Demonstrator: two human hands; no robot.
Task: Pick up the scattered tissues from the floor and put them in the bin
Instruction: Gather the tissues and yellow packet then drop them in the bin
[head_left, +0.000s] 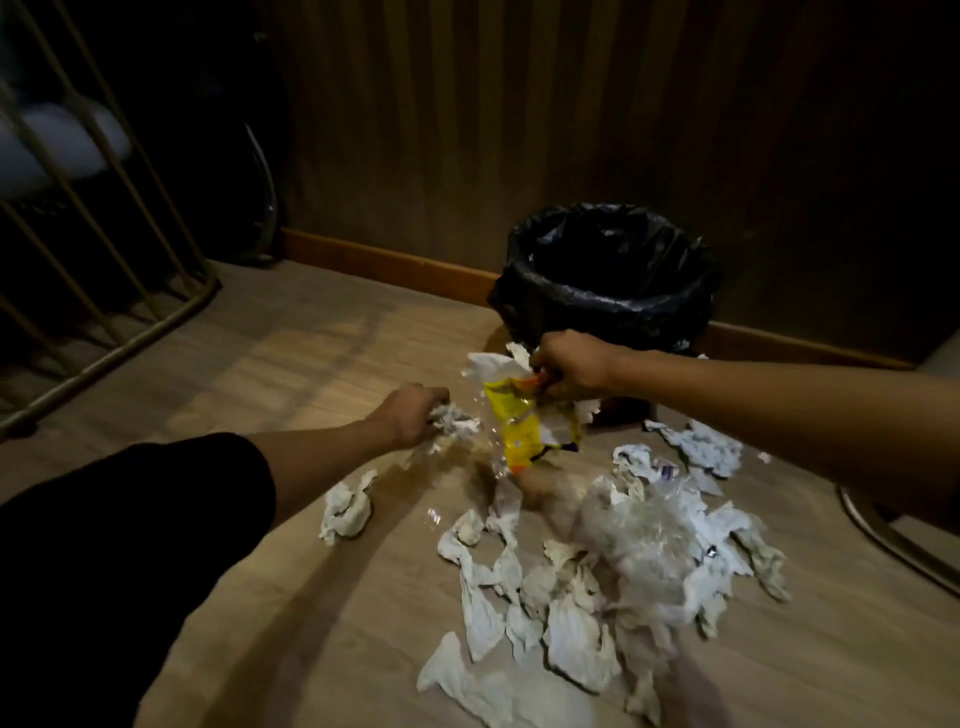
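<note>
Head view: my left hand (415, 415) squeezes a tissue (454, 420) on the floor (260, 364). My right hand (571, 366) grips a yellow wrapper (524, 426) with tissues, just before the bin (608, 280). More tissues (571, 597) lie nearby.

One bin (608, 312) with one black liner, one yellow wrapper (524, 431), one clear plastic bag (644, 535), two hands, well over a dozen crumpled tissues (566, 613) on the floor, exact number unclear
</note>
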